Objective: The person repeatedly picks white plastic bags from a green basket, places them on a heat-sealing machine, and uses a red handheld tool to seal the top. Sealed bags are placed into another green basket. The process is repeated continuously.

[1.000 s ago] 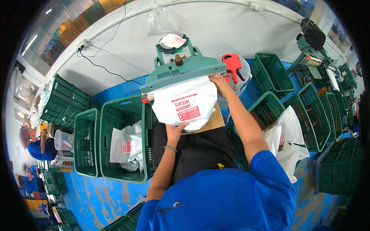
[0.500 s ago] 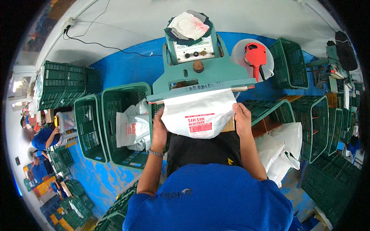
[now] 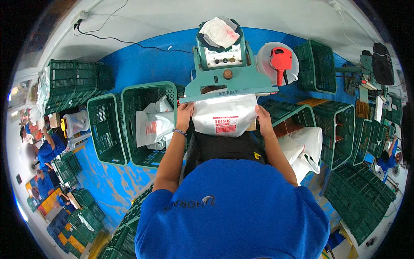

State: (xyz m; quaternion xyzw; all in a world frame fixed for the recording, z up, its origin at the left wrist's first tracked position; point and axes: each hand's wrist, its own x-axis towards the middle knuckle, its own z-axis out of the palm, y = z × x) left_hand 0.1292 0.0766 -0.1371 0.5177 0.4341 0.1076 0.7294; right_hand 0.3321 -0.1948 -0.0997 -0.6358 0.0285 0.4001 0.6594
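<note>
A white plastic bag [image 3: 205, 117] with red print hangs from the front of a green pedal sealing machine [image 3: 202, 81], its far edge at the machine's jaw. Closed on the bag's left edge, near the jaw, is my left hand [image 3: 185, 115]. My right hand [image 3: 263, 118] grips the opposite edge a little lower. The bag is spread between them, its lower part bulging slightly. What is inside it cannot be seen.
Left of me, a green crate [image 3: 148, 88] holds similar white bags [image 3: 157, 125]. More white bags [image 3: 304, 149] lie at my right. A red label gun [image 3: 281, 62] rests on a round translucent lid [image 3: 266, 75] beside the machine. Stacked green crates [image 3: 77, 84] stand at far left; co-workers [image 3: 51, 146] are beyond.
My left hand has slid up the bag's edge toward the jaw. The view has shifted slightly; the bag stays at the machine.
</note>
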